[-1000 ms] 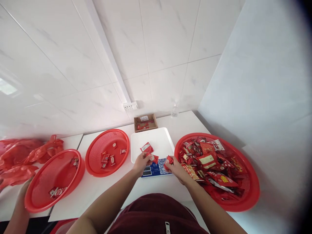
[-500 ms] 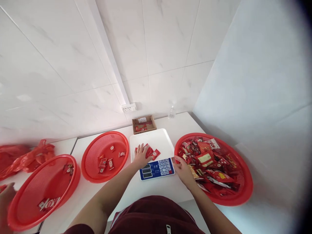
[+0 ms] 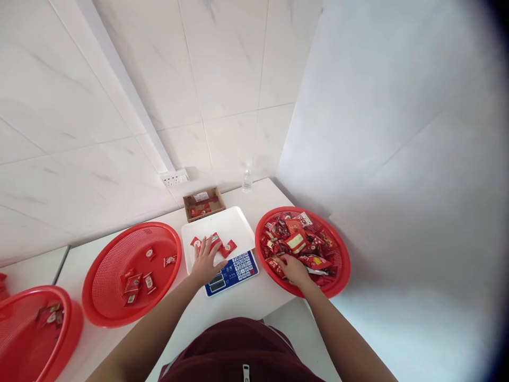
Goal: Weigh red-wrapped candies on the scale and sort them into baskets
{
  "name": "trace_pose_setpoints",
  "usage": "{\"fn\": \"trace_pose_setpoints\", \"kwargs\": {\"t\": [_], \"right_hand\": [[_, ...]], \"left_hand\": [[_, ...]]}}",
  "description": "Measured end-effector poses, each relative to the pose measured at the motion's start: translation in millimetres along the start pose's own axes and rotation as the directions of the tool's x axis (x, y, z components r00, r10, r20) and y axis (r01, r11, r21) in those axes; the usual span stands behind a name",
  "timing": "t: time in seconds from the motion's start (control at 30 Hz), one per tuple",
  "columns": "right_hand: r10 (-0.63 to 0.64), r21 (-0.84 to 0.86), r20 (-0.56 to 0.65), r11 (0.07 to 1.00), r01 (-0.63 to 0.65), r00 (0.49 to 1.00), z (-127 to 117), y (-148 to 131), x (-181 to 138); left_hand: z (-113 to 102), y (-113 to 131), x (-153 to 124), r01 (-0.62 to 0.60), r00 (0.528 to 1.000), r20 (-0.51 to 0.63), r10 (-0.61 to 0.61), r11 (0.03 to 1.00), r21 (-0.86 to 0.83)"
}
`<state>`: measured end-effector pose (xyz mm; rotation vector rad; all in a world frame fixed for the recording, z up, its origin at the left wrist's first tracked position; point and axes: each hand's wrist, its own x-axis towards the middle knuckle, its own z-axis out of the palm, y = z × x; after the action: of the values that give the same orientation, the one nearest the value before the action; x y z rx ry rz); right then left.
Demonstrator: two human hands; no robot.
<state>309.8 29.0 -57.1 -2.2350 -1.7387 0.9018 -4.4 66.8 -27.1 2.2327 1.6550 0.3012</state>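
Note:
My left hand (image 3: 204,264) is spread open, palm down, over the white weighing tray (image 3: 234,222) of a digital scale. Under and around its fingers lie small red wrapped packets (image 3: 228,248). The scale's blue keypad panel (image 3: 238,268) shows below the tray. At the near left side of a round red basket (image 3: 345,265), my right hand (image 3: 293,269) has its fingers bent around the edge of a red snack packet (image 3: 275,267). Many mixed snack packets (image 3: 296,241) fill that basket. Part of the right fingertips is hidden among them.
Left of the scale, another red basket (image 3: 92,278) holds a few small packets, and a third red basket (image 3: 73,323) stands at the lower left. A shallow cardboard box (image 3: 191,213) and a clear bottle (image 3: 247,180) stand behind the scale. A wall borders the right.
My right hand has gone from the scale's right edge into the right basket among the packets. My left hand has spread over the tray. The view has turned right.

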Motion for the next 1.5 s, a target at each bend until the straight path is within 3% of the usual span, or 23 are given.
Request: {"fn": "trace_pose_setpoints", "kwargs": {"t": [0.1,0.23,0.3,0.4,0.57,0.73,0.97,1.23,1.33,1.5], "right_hand": [[0.004,-0.005,-0.103,1.000,-0.005,0.995,4,-14,16],[0.132,-0.042,-0.133,0.989,-0.138,0.982,19,-26,31],[0.171,-0.007,-0.164,0.985,-0.175,0.972,24,-23,34],[0.177,0.074,-0.115,0.983,-0.169,0.977,25,-9,37],[0.126,0.056,-0.046,0.991,-0.123,0.991,19,13,32],[0.115,0.018,-0.072,0.993,-0.114,0.991,19,6,28],[0.121,0.165,-0.050,0.980,-0.111,0.991,14,-2,32],[0.073,0.348,-0.166,0.937,-0.010,0.984,-24,16,9],[0.025,0.233,-0.119,0.972,0.004,0.993,-39,24,-2],[0.018,-0.045,0.089,0.999,-0.014,0.996,-53,30,-14]], "left_hand": [[2,6,-27,0.013,0.999,-0.034,-0.015,0.998,-0.067],[2,5,-59,0.054,0.998,-0.025,-0.058,0.990,-0.134],[2,-1,-70,0.078,0.996,-0.030,-0.083,0.986,-0.146],[4,-11,-81,0.095,0.992,-0.065,-0.106,0.984,-0.154],[12,-20,-83,0.097,0.987,-0.112,-0.118,0.980,-0.173],[14,-9,-76,0.043,0.992,-0.106,-0.062,0.984,-0.171],[8,3,-70,0.021,0.999,-0.042,-0.029,0.983,-0.183],[9,-9,-75,0.029,0.997,-0.070,-0.044,0.979,-0.201],[10,-8,-74,0.017,0.997,-0.076,-0.033,0.979,-0.202],[10,-4,-71,-0.013,0.996,-0.088,-0.005,0.981,-0.194]]}}
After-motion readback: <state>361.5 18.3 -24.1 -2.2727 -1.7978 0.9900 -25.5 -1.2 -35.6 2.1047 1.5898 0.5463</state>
